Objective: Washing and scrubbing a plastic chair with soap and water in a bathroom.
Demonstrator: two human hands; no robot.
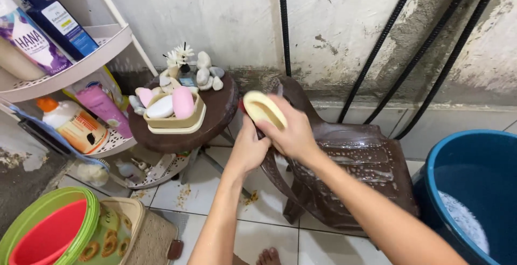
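Head view: the right hand (293, 130) is closed over a pale yellow scrub brush (262, 108), fingers wrapped across its back, pressing it to the top edge of a dark brown plastic chair's (366, 173) backrest. The chair lies tipped against the wall, its seat wet and flecked with suds. The left hand (249, 149) is clasped around the backrest edge just below the brush, touching the right hand.

Just left of the chair, a round brown stool (215, 117) carries a beige soap dish (180, 122) with pink and white soap bars, and white pebbles (207, 74) at its far edge. A white corner shelf (81, 60) at far left holds bottles. A blue bucket (474, 189) with foamy water stands at the right. Green and red basins (48, 227) sit nested at the lower left on the tiled floor (253, 232).
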